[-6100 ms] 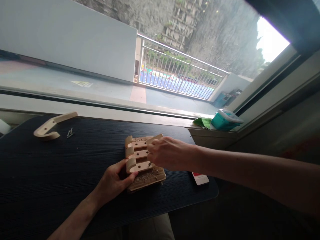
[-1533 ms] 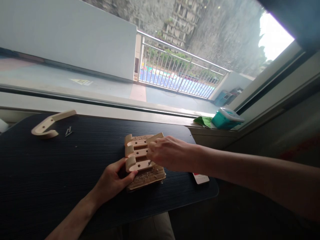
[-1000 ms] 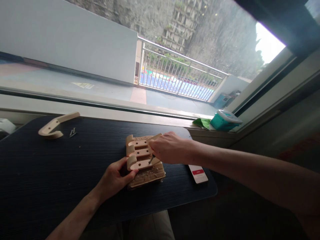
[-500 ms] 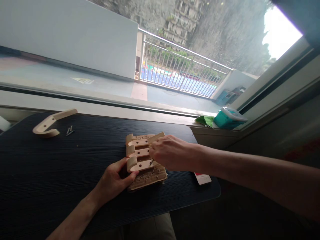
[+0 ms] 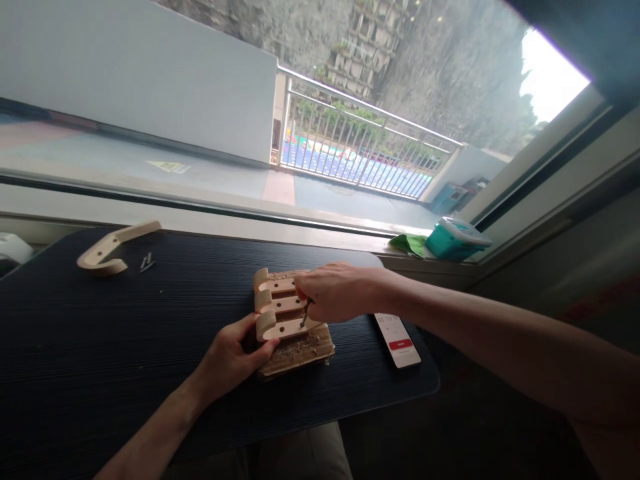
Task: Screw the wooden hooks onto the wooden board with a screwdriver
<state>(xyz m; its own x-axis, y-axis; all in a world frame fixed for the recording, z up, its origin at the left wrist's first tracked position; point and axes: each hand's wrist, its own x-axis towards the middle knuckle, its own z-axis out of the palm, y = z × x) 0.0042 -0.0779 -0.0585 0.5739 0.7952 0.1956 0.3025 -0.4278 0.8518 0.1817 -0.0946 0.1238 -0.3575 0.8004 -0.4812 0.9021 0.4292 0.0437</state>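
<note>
A brown board point(image 5: 300, 357) with a rough, debris-strewn top lies on the dark table, bearing three pale wooden hooks side by side. On the nearest wooden hook point(image 5: 287, 329), two dark screw holes show. My left hand point(image 5: 233, 353) grips that hook's curved end and the board's left edge, thumb on top. Closed above the hooks, my right hand point(image 5: 333, 291) holds a screwdriver point(image 5: 305, 313); its handle is hidden in the fist. The thin shaft slants down to the nearest hook's right hole. My right hand also covers the far right ends of the other hooks.
A loose wooden hook point(image 5: 107, 253) and several screws point(image 5: 147, 262) lie at the table's far left. A phone point(image 5: 399, 345) with a lit screen rests near the right edge. On the sill are a green cloth point(image 5: 409, 245) and a teal box point(image 5: 456, 240) below the window.
My right hand has risen slightly and turned, showing more of the screwdriver shaft. More of the phone is now uncovered. My left hand keeps its grip; the view has shifted slightly.
</note>
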